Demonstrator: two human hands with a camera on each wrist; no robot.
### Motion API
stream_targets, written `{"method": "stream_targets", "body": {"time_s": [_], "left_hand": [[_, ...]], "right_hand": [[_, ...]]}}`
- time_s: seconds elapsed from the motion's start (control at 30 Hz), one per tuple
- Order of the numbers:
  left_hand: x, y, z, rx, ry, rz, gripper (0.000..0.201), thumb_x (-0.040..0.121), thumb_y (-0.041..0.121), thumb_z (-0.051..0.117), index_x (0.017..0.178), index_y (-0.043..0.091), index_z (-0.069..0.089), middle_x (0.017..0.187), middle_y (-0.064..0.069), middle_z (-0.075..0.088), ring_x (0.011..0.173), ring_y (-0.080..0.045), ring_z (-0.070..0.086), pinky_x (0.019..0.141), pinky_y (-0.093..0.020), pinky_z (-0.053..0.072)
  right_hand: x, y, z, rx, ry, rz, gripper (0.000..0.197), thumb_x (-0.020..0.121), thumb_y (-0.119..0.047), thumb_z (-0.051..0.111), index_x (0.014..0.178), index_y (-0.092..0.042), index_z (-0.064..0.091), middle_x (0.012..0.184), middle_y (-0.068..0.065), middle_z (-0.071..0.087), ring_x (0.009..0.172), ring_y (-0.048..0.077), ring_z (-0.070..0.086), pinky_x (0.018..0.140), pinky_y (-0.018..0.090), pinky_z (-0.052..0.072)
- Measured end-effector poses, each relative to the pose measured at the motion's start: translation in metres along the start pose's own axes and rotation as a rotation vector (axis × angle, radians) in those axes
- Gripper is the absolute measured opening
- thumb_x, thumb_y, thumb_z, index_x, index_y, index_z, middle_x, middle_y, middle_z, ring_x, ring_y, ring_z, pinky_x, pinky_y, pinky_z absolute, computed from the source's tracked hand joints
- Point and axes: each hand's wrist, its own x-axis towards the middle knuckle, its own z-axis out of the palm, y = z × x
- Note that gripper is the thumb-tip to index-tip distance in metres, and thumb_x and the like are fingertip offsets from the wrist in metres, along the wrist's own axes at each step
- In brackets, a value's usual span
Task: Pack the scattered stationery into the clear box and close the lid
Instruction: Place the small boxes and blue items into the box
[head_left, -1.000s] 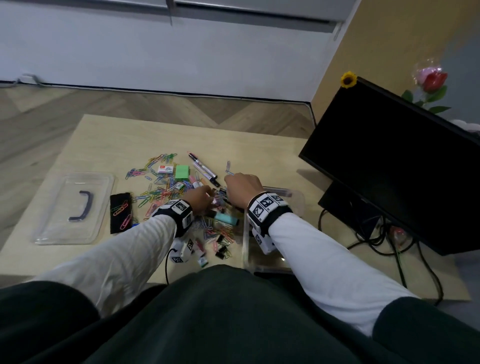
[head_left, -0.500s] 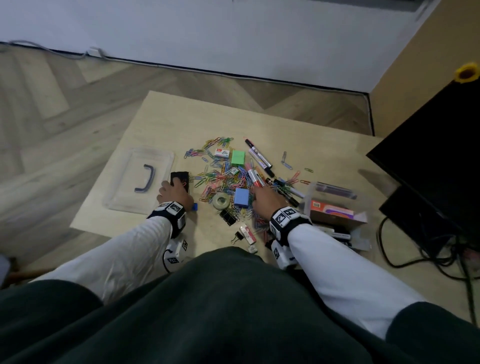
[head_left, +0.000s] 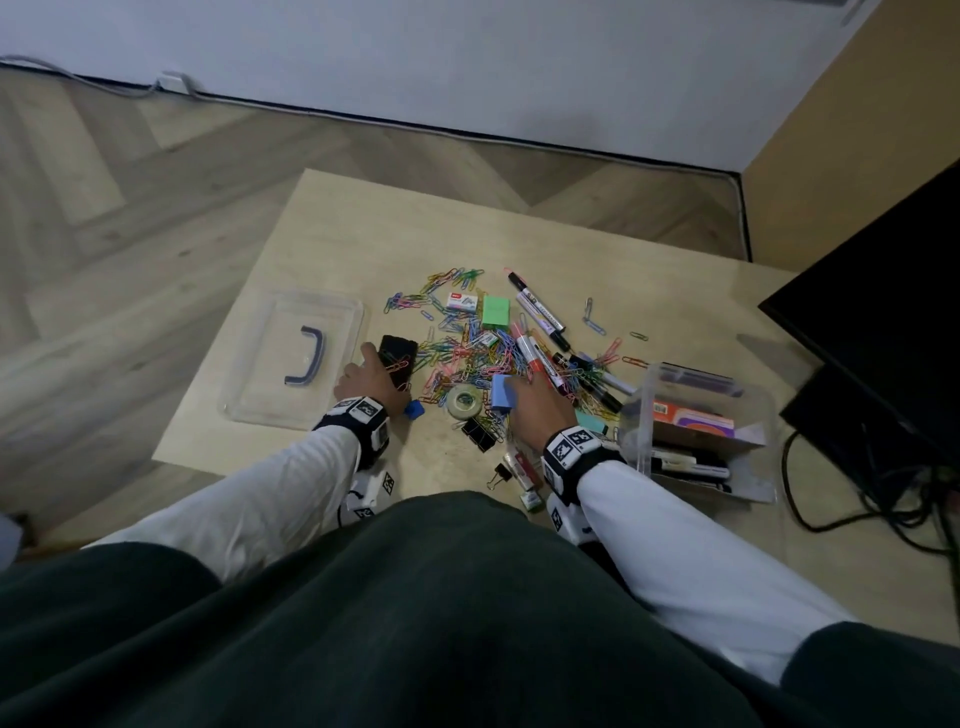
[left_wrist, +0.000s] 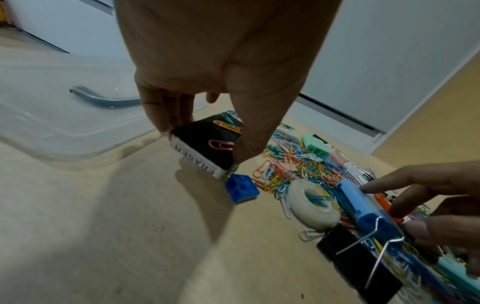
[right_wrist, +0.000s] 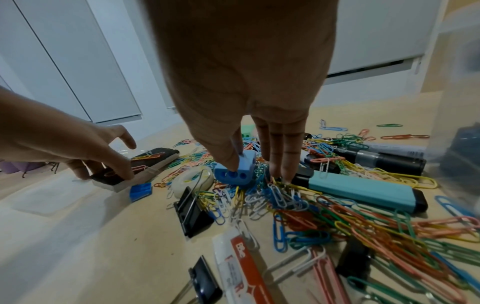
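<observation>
The clear box (head_left: 639, 415) stands open at the right with markers and a carton inside. Its lid (head_left: 270, 364) lies flat at the left. My left hand (head_left: 379, 364) pinches a black eraser (left_wrist: 207, 148) by its near end; a couple of paper clips lie on top of it. My right hand (right_wrist: 255, 171) pinches a light blue two-hole sharpener (right_wrist: 235, 168), thumb on one side and straight fingers down in the clips on the other. Between the hands lie a tape roll (head_left: 464, 401) and a small blue block (left_wrist: 242, 188).
A heap of coloured paper clips (head_left: 467, 353) covers the table middle, mixed with markers (head_left: 540, 317), a green sharpener (head_left: 495, 312), a teal highlighter (right_wrist: 363, 191) and black binder clips (right_wrist: 192, 214). A dark monitor (head_left: 883, 312) and cables stand at the right.
My left hand moved left from the pile onto the black eraser. My right hand came back from the box side onto the blue sharpener. The head view swung down and left.
</observation>
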Motion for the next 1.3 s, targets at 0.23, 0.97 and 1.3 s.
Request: {"method": "stream_targets", "body": {"time_s": [0.23,0.97,1.3], "left_hand": [[0.016,0.0,-0.011,-0.074,-0.135,0.155,0.052,0.081,0.034,0.07,0.12,0.009,0.046,0.115,-0.017,0.061,0.102,-0.036,0.06,0.086,-0.041,0.05],[0.008,0.008,-0.03,-0.335,-0.397,0.299,0.081,0.091,0.071,0.031,0.082,-0.002,0.065,0.058,-0.011,0.061,0.049,-0.022,0.056,0.058,-0.028,0.049],[-0.003,0.025,-0.041,-0.598,-0.635,0.16,0.073,0.094,0.068,0.02,0.062,0.01,0.048,0.047,-0.004,0.041,0.039,-0.02,0.048,0.05,-0.023,0.041]], "right_hand": [[0.013,-0.001,-0.002,0.024,-0.012,0.006,0.044,0.095,-0.017,0.056,0.137,-0.015,0.044,0.127,0.017,0.049,0.109,0.037,0.058,0.077,0.039,0.046],[0.019,-0.032,-0.007,0.124,0.106,-0.407,0.062,0.091,-0.029,0.065,0.147,-0.026,0.039,0.131,0.005,0.045,0.119,0.022,0.045,0.098,0.037,0.045],[0.019,-0.025,-0.019,0.287,0.049,-0.405,0.025,0.097,-0.02,0.057,0.122,-0.016,0.055,0.113,0.004,0.064,0.096,0.021,0.06,0.082,0.038,0.051]]}}
